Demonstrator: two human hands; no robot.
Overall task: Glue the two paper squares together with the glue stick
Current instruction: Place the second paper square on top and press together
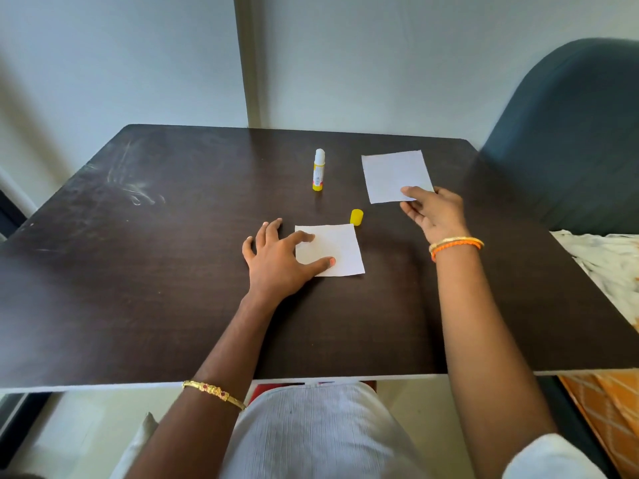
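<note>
Left hand [276, 262] pins near square [328, 250] flat | right hand [434, 210] pinches far square [394, 174], toward the tabletop's [173, 271] far right corner | risk: crooked placement, glue grabs misaligned

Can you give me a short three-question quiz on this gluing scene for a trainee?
1. True or false: the glue stick stands upright with its cap off.
2. Which hand grips the far paper square? A) left hand B) right hand C) neither
3. Fill in: the left hand presses the near paper square flat on the ____.

Key:
1. True; the yellow cap sits on the table beside the near square.
2. B; the right hand pinches its near corner.
3. table
</note>
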